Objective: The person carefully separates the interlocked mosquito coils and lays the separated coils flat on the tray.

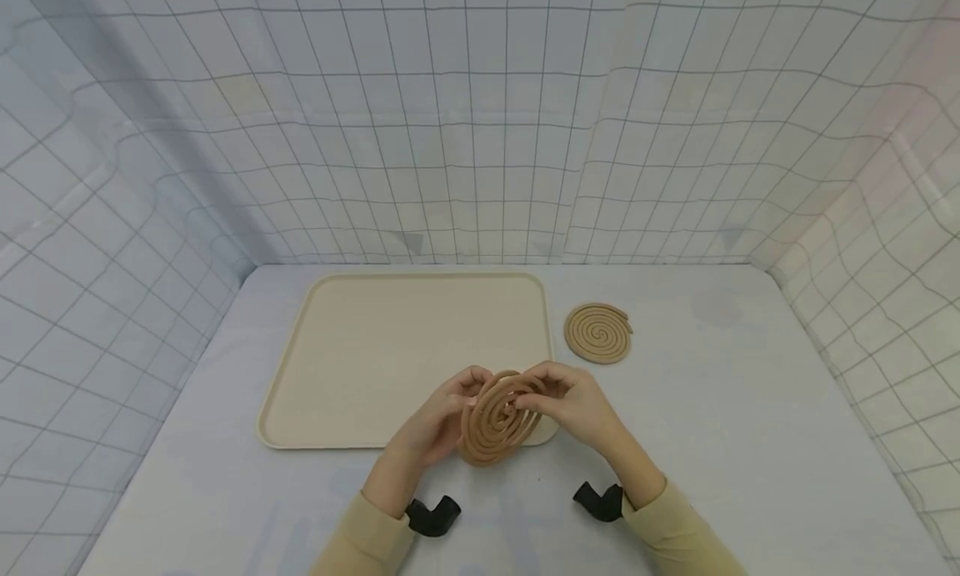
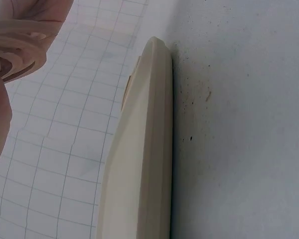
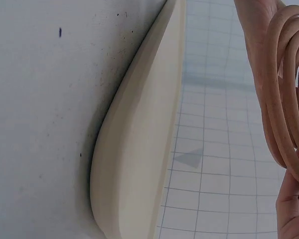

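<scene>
A reddish-brown spiral mosquito coil [image 1: 487, 438], its rings spread apart in places, is held tilted between both hands over the tray's near right corner. My left hand [image 1: 435, 418] grips its left edge, fingers behind it. From the right, my right hand [image 1: 577, 401] pinches it, thumb near the spiral's centre and fingers over the upper rim. In the right wrist view the coil [image 3: 275, 99] shows several overlapping rings at the right edge; in the left wrist view only part of the coil [image 2: 20, 52] appears at upper left.
A cream tray [image 1: 420, 334] lies on the white table [image 1: 750, 443], left of centre. Right of it a flat, tan mosquito coil [image 1: 598, 334] lies on the table. Black angled pieces [image 1: 437, 518] sit at both wrists. Grid-patterned white walls [image 1: 480, 142] enclose the back and sides.
</scene>
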Demonstrator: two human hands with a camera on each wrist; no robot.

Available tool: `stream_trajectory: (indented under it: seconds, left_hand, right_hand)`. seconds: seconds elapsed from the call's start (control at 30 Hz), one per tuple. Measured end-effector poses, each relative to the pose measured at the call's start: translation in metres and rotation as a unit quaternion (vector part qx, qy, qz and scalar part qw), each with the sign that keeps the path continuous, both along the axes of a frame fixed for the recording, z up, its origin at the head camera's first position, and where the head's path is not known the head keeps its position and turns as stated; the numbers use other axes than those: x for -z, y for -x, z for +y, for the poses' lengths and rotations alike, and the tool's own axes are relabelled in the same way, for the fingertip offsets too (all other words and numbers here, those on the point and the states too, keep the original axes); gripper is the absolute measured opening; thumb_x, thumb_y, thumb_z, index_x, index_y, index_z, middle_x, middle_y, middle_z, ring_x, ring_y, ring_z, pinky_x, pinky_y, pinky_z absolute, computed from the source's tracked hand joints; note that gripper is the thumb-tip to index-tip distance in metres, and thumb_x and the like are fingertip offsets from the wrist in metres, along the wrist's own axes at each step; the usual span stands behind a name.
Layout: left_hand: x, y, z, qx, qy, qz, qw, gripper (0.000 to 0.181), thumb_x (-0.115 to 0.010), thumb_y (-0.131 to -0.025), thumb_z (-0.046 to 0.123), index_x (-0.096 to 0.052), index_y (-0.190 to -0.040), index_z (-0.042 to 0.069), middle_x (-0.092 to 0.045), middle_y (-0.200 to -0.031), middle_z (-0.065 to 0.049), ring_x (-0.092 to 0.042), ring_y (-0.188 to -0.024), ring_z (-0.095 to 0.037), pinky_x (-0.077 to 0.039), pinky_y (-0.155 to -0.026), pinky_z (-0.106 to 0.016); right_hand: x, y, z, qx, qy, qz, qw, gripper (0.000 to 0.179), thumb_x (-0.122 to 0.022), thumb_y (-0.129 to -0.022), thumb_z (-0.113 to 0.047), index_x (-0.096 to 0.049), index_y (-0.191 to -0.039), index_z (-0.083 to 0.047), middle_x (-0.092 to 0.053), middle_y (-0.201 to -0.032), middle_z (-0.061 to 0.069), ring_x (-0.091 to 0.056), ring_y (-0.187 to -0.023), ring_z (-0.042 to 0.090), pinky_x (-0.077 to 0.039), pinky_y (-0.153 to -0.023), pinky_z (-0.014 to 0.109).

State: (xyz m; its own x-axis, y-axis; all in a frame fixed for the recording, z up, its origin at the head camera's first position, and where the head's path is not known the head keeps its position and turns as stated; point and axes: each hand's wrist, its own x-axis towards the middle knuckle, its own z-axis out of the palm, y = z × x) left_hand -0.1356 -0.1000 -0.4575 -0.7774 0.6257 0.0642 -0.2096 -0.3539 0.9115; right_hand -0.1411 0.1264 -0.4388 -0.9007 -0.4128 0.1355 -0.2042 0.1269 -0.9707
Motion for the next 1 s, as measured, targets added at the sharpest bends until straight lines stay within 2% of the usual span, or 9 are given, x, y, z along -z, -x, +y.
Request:
stream_trajectory:
  seconds: [0.17,0.3,0.47,0.57,0.67,0.83,1.0]
  left_hand:
    - [0.006,-0.002,0.003,-0.020,-0.055,0.011,0.9982,0.024,-0.039,-0.094,0.010,-0.051,-0.114,0.016,-0.059,-0.107,0.004,-0.059,-0.094,-0.005,-0.051,-0.079,-0.018]
    - [0.009,-0.005,0.007,-0.049,-0.094,-0.002,0.9944,0.027,-0.035,-0.096,0.009,-0.053,-0.115,0.015,-0.059,-0.103,0.006,-0.059,-0.089,-0.002,-0.051,-0.074,-0.015]
    - [0.009,-0.007,0.009,-0.082,-0.133,-0.028,0.9874,0.029,-0.031,-0.097,0.008,-0.051,-0.117,0.015,-0.058,-0.105,0.007,-0.057,-0.088,-0.001,-0.050,-0.073,-0.014]
    - [0.009,-0.008,0.010,-0.096,-0.139,-0.042,0.9847,0.031,-0.029,-0.097,0.007,-0.051,-0.117,0.017,-0.058,-0.105,0.007,-0.057,-0.089,-0.001,-0.050,-0.073,-0.014]
    - [0.008,-0.009,0.010,-0.101,-0.139,-0.046,0.9840,0.033,-0.028,-0.097,0.007,-0.052,-0.116,0.018,-0.058,-0.105,0.007,-0.057,-0.088,-0.001,-0.050,-0.072,-0.014]
    - [0.009,-0.009,0.010,-0.105,-0.138,-0.039,0.9841,0.031,-0.031,-0.096,0.007,-0.053,-0.114,0.018,-0.058,-0.106,0.006,-0.058,-0.086,-0.001,-0.050,-0.071,-0.015]
    - [0.010,-0.010,0.011,-0.129,-0.126,-0.053,0.9822,0.030,-0.032,-0.095,0.007,-0.054,-0.113,0.018,-0.058,-0.105,0.006,-0.059,-0.088,-0.002,-0.050,-0.072,-0.015]
  right_hand:
    - [0.002,-0.001,-0.004,0.020,0.011,-0.012,0.9997,0.020,-0.077,-0.084,-0.014,-0.066,-0.097,-0.004,-0.065,-0.097,0.002,-0.060,-0.087,0.007,-0.054,-0.076,0.023]
    - [0.006,-0.002,-0.007,0.050,0.012,-0.028,0.9983,0.023,-0.077,-0.084,-0.014,-0.065,-0.099,-0.002,-0.063,-0.092,0.001,-0.060,-0.086,0.007,-0.054,-0.076,0.023]
    - [0.011,0.000,-0.008,0.056,0.017,-0.097,0.9936,0.028,-0.075,-0.087,-0.012,-0.063,-0.106,0.004,-0.070,-0.095,0.006,-0.066,-0.082,0.007,-0.055,-0.073,0.022]
    - [0.012,0.000,-0.008,0.049,0.021,-0.129,0.9902,0.030,-0.074,-0.088,-0.011,-0.062,-0.109,0.007,-0.072,-0.103,0.014,-0.067,-0.085,0.006,-0.055,-0.076,0.022]
    - [0.012,0.000,-0.009,0.052,0.020,-0.131,0.9899,0.030,-0.073,-0.088,-0.011,-0.062,-0.109,0.008,-0.072,-0.105,0.018,-0.068,-0.086,0.006,-0.056,-0.077,0.022]
    - [0.011,0.001,-0.010,0.061,0.024,-0.130,0.9894,0.029,-0.074,-0.088,-0.009,-0.062,-0.108,0.009,-0.072,-0.099,0.015,-0.068,-0.083,0.007,-0.056,-0.074,0.022]
    - [0.013,0.001,-0.010,0.061,0.034,-0.130,0.9891,0.029,-0.072,-0.088,-0.007,-0.061,-0.108,0.011,-0.072,-0.095,0.012,-0.068,-0.079,0.006,-0.056,-0.073,0.022]
